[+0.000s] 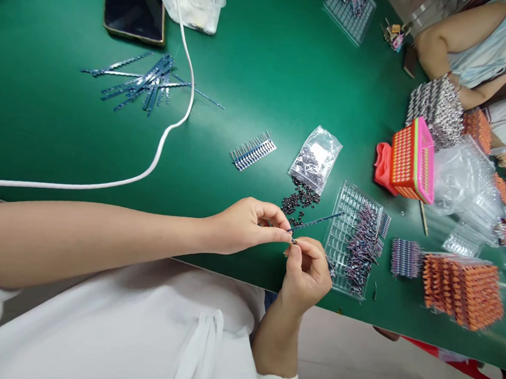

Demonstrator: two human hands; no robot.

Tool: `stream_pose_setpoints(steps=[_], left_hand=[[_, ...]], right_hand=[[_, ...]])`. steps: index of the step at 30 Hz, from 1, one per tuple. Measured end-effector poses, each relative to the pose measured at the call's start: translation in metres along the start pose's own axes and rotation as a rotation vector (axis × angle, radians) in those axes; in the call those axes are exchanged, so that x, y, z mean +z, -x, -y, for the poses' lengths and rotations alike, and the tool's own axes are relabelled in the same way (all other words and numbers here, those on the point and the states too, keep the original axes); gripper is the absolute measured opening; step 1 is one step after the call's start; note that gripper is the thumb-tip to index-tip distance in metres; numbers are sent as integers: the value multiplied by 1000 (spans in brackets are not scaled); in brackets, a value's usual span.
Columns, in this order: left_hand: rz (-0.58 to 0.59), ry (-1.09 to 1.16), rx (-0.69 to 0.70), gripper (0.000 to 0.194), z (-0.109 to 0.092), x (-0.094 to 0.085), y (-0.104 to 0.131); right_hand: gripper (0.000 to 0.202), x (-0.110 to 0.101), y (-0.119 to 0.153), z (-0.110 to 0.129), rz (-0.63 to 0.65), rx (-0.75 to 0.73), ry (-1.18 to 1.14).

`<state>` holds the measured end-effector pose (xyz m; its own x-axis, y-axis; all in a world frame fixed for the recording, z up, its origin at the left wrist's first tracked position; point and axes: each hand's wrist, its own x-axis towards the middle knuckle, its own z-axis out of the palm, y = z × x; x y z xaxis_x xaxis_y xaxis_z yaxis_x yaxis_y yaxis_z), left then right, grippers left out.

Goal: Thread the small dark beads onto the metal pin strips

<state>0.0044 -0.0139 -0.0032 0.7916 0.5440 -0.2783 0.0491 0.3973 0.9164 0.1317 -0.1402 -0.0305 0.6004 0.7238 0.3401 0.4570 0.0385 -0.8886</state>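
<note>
From my remote seat, I see the left hand [250, 227] pinched on the near end of a thin, straight, blue metallic strip [318, 221] — its long axis points between two and three o'clock. The right hand [308, 274], at four o'clock, sits just beside that end, fingertips together; I cannot tell on what.

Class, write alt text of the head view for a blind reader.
The left hand and right hand pinch close together, a thin blue strip jutting out. On the green table nearby lie small dark beads and a clear tray of slender parts.
</note>
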Motion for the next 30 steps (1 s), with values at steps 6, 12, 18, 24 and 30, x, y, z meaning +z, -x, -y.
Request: stream_pose_setpoints(steps=[6,12,18,24,30], left_hand=[[-2,-60,-9,22,-2,-1,0],[-14,-100,-13,22,-4,-1,1],[12,-153,-5,21,-4,-3,2],[1,-208,-28,24,-3,-5,-2],[56,-388,-8,22,-6,-8,-2]], right_hand=[[5,-1,1,-1,7,-28,46],[4,-3,2,-2,22,5,34],[2,-2,0,-1,43,83,-28],[3,-3,-2,-1,60,99,-70],[3,-6,-4,-3,129,195,-106]])
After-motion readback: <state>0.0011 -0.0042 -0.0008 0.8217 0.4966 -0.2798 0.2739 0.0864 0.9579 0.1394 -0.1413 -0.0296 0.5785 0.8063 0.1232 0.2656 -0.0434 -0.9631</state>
